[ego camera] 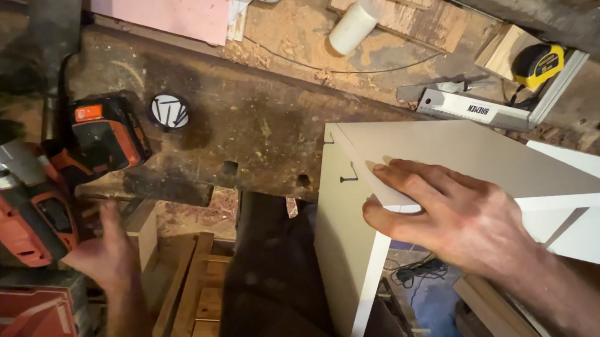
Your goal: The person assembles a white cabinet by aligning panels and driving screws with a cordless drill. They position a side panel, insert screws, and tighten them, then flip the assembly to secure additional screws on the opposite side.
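Note:
My right hand (456, 212) lies flat, fingers spread, on the near corner of a white panel (489, 156) that rests on top of an upright white panel (341, 238). A dark screw (349, 179) sticks out of the upright panel just below the joint. My left hand (107, 251) is blurred, fingers apart, right beside an orange and black cordless drill (39, 204) at the left edge. Whether it touches the drill is unclear. The drill's battery (106, 136) rests on the worn wooden workbench (248, 126).
On the bench's far side lie a yellow tape measure (539, 64), a metal square (491, 113), a white tube (352, 26), a pink board (165, 7) and sawdust. A round black cap (167, 110) sits near the drill. Wooden slats (193, 292) and a cable (417, 271) lie below.

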